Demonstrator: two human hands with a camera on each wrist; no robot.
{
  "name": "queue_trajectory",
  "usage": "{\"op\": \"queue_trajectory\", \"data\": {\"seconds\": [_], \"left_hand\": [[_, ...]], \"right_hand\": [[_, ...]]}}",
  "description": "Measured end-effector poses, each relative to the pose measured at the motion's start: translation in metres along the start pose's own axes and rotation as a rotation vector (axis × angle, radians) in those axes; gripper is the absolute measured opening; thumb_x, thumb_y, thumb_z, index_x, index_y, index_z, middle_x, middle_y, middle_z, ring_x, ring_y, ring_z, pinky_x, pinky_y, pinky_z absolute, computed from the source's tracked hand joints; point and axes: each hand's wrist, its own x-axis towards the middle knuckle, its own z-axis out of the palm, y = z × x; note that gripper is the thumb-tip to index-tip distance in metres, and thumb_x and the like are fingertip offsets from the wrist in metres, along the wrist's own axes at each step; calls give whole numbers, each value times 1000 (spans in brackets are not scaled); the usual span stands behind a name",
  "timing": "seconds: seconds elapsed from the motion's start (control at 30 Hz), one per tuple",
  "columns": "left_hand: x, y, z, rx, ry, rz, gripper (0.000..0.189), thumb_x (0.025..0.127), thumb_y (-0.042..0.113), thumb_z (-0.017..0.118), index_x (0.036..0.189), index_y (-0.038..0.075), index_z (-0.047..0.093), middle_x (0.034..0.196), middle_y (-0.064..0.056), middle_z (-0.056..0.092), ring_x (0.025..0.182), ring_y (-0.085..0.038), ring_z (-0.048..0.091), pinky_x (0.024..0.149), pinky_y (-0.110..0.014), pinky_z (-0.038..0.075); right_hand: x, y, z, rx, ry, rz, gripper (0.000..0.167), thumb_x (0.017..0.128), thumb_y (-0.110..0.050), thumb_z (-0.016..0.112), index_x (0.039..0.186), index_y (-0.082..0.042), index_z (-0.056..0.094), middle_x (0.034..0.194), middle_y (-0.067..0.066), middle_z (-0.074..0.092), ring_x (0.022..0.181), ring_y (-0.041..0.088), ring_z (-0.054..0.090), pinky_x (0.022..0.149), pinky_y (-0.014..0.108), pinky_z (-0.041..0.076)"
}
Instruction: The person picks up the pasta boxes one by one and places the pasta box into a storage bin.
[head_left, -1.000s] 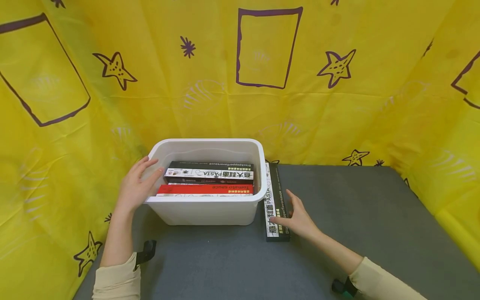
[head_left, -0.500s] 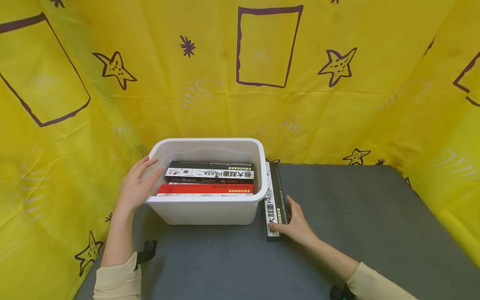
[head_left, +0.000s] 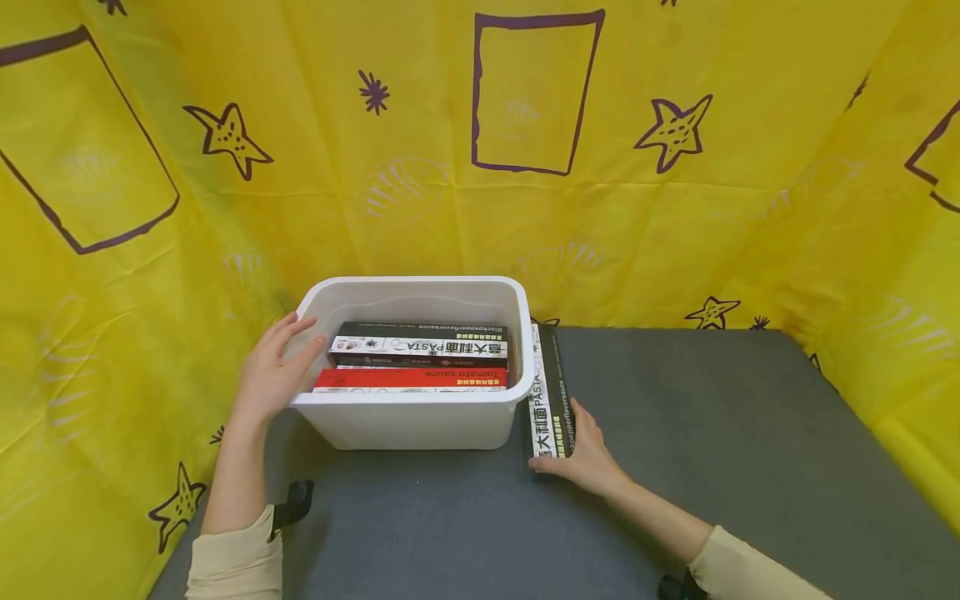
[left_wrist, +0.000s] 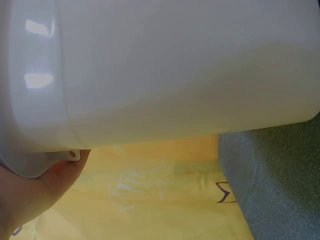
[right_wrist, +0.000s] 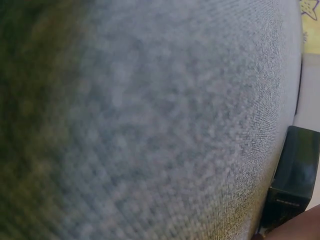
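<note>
My left hand (head_left: 272, 375) rests over the left rim of a white plastic bin (head_left: 420, 423), fingers and thumb extended across it. The left wrist view shows the bin's outer wall (left_wrist: 165, 70) close up, with part of that hand against the rim. Inside the bin lie a black pasta box (head_left: 420, 343) and a red tomato sauce pasta box (head_left: 408, 379). My right hand (head_left: 588, 458) grips the near end of another black pasta box (head_left: 551, 392), thumb on its left and fingers on its right. This box lies lengthwise along the bin's right side; its dark end (right_wrist: 295, 172) shows in the right wrist view.
Everything stands on a dark grey tabletop (head_left: 720, 433). A yellow curtain (head_left: 420, 208) with purple drawings closes off the back and both sides, falling just behind the bin.
My right hand has moved slightly toward me and closed round the near end of the black pasta box beside the bin. My left hand and the bin have stayed put.
</note>
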Motion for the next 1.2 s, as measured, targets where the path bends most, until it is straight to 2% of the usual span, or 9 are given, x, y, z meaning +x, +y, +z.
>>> {"op": "queue_trajectory", "data": {"seconds": [0.27,0.53,0.97,1.2], "left_hand": [[0,-1,1,3,2,3,62,98,48,50,146,8,45,158,-18,24,140,-50,21,101,-76,19],[0,0,0,9,0,11,62,98,48,50,146,8,45,158,-18,25,140,-50,21,101,-75,19],[-1,0,-1,8,0,19,62,98,48,50,145,7,45,157,-19,25,139,-50,21,101,-75,18],[-1,0,0,18,2,21,62,98,48,50,145,7,46,157,-18,26,139,-50,22,102,-75,19]], "right_hand": [[-1,-2,1,-14,-16,-20,133,55,-39,92,151,7,11,152,31,21,137,49,19,109,64,22],[0,0,4,-34,-44,-28,142,52,-36,95,150,10,3,153,33,16,140,50,14,111,64,16],[-1,-3,5,-45,-49,-2,142,53,-36,94,151,8,2,153,31,17,138,50,16,108,65,22],[-2,-1,5,-23,-18,-25,139,52,-35,95,152,6,7,154,27,22,136,49,22,107,64,26]]}}
